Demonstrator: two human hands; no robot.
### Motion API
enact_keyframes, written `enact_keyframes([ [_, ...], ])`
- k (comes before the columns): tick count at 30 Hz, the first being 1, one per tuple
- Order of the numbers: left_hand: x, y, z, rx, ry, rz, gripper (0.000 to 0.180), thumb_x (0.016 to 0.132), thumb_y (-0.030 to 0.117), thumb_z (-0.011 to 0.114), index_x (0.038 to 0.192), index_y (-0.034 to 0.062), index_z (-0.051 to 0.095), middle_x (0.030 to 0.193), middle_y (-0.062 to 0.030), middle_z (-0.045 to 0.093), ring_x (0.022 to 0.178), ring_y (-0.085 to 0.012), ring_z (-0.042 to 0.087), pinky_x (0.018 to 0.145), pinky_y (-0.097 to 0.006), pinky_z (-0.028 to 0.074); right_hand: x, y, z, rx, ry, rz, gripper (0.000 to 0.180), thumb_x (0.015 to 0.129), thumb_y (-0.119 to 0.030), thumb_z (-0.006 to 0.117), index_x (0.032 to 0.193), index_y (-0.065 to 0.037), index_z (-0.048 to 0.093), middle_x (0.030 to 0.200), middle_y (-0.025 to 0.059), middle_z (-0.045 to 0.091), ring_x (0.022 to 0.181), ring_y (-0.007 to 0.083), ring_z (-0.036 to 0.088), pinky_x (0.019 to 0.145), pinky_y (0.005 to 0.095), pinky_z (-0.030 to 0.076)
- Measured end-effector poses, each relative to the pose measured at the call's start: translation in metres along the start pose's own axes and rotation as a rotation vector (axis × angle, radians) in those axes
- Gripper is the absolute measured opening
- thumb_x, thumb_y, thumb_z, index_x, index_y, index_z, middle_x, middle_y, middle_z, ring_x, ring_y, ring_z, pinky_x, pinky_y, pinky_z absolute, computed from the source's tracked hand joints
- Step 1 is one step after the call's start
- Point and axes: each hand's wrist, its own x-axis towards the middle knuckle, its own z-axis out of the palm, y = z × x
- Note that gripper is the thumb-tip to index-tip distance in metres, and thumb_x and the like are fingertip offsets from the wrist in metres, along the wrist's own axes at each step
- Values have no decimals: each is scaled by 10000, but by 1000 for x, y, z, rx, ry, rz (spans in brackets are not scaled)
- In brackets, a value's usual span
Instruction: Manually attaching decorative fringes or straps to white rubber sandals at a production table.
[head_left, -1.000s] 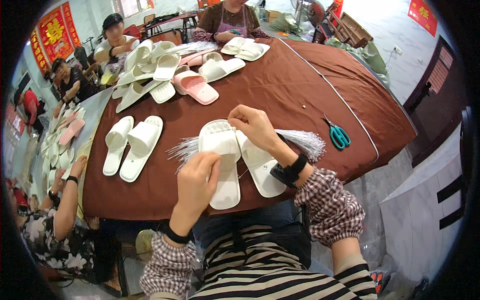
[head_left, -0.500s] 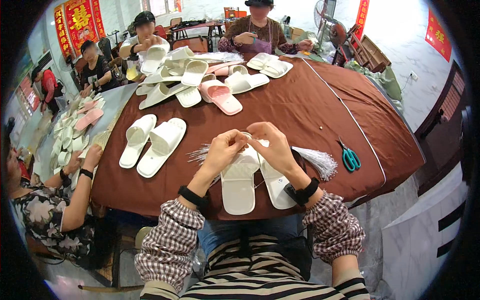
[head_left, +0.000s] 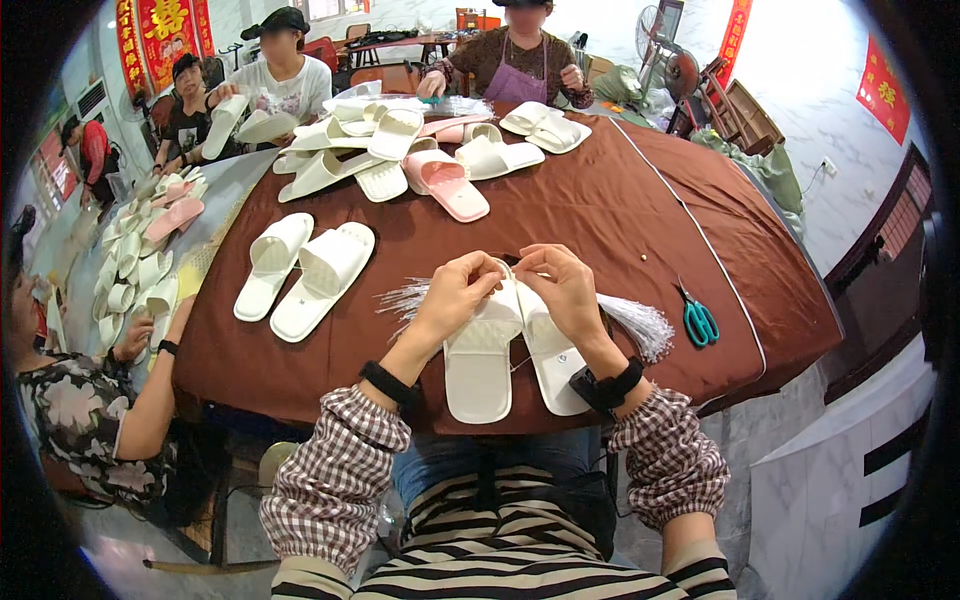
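Observation:
Right in front of me a pair of white slippers lies side by side, a left slipper (head_left: 478,375) and a right slipper (head_left: 555,370), soles near the table edge. Above their strap ends, my left hand (head_left: 465,290) and my right hand (head_left: 560,290) meet with fingertips pinched, closed on what looks like a thin white cord. The cord is too fine to follow fully, and the fingers hide part of it. A bundle of thin white cords (head_left: 640,325) sticks out from under the slippers and my right hand. To its right lie scissors (head_left: 698,318) with teal handles.
A finished-looking white slipper pair (head_left: 322,280) rests at left on the brown cloth (head_left: 590,205). Behind it is a pile of white and pink slippers (head_left: 395,135). Co-workers sit across and at left, near another slipper heap (head_left: 135,260) on a grey table.
My hands have drawn slightly apart at the fingertips and stay over the slippers. Across the table, a co-worker has leaned back and now holds slippers; another's hand has moved toward the pile.

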Motion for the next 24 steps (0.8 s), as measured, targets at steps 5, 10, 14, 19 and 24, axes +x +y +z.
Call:
enact_keyframes([
  [5, -1, 1, 1, 3, -5, -24, 132, 953, 135, 606, 939, 8, 639, 813, 0, 646, 715, -52, 545, 642, -221, 450, 1, 5, 2, -20, -24, -21, 91, 833, -10, 695, 912, 32, 693, 956, 126, 672, 850, 181, 690, 730, 286, 571],
  [10, -2, 2, 1, 67, 6, 12, 147, 944, 142, 618, 932, -3, 641, 804, -7, 650, 714, -58, 551, 648, -234, 461, -1, 4, 2, -64, -57, -40, 81, 829, -14, 694, 890, 38, 682, 873, 122, 676, 780, 185, 691, 702, 282, 553],
  [14, -2, 2, 1, 81, 13, 48, 158, 944, 144, 617, 930, -11, 642, 798, -14, 651, 723, -65, 559, 657, -241, 467, -1, 2, 2, -94, -42, -59, 76, 832, -14, 692, 883, 39, 677, 858, 123, 675, 779, 183, 691, 693, 283, 553],
  [19, -2, 3, 2, 106, 12, 17, 158, 944, 143, 614, 935, -12, 643, 796, -15, 648, 727, -67, 560, 661, -243, 467, 0, 3, 3, -58, -41, -47, 80, 832, -15, 695, 891, 36, 675, 859, 121, 675, 777, 183, 689, 693, 296, 566],
  [24, -2, 5, 3, 85, 30, 21, 139, 918, 109, 619, 971, -15, 654, 769, -50, 670, 694, -92, 598, 633, -264, 481, -1, 0, 3, -92, -47, -76, 79, 832, -18, 698, 885, 35, 674, 862, 117, 676, 780, 185, 688, 705, 301, 571],
])
